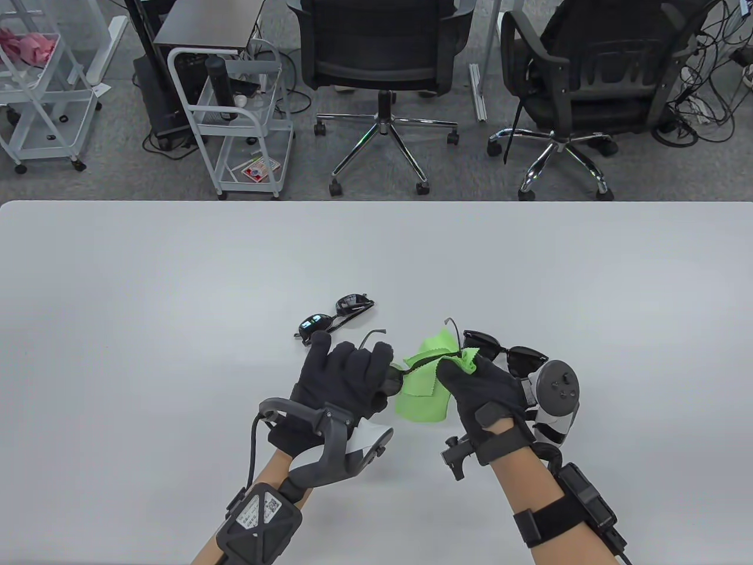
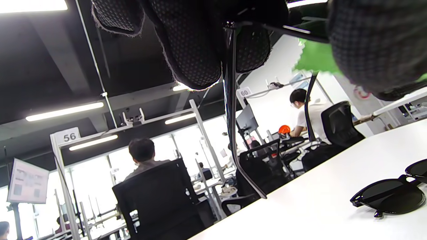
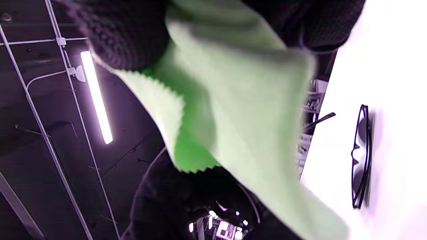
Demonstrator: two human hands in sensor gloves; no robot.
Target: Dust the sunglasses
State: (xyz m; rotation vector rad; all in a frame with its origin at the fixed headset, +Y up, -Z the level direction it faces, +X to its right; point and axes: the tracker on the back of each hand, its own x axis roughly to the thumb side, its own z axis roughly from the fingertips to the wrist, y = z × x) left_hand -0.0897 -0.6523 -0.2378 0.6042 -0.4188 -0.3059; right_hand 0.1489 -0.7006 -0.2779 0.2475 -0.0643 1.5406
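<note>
Hands in black gloves work above a big white table (image 1: 176,282). On the left, the left hand (image 1: 344,382) has its fingers curled round a pair of thin sunglasses (image 1: 412,365) and holds them up off the table. One thin arm of these glasses curves up by the fingers, and another pokes up past the cloth. From the left wrist view, that thin dark arm (image 2: 231,126) hangs down from between the gloved fingers (image 2: 193,50).

Just behind the left hand, a second pair of sunglasses (image 1: 335,318) lies flat on the table. It is dark and shiny, and it sits near the fingertips but does not touch them.

In the middle, between the two hands, is a bright green cloth (image 1: 426,382). It is wrapped over part of the held glasses and hangs down in folds. Its edge is cut in tiny zigzags, which the right wrist view shows up close (image 3: 233,116).

On the right, the right hand (image 1: 485,394) pinches the green cloth with its thumb and fingers, pressing it on the frame of the held glasses. I cannot tell which part of the frame is under the cloth.

Just behind the right hand, a third pair of sunglasses (image 1: 500,353) with thick black rims lies on the table. The hand hides part of it.

Far back, past the table, two black office chairs (image 1: 382,70) stand on a grey floor, with a white cart (image 1: 235,118) to their left.
</note>
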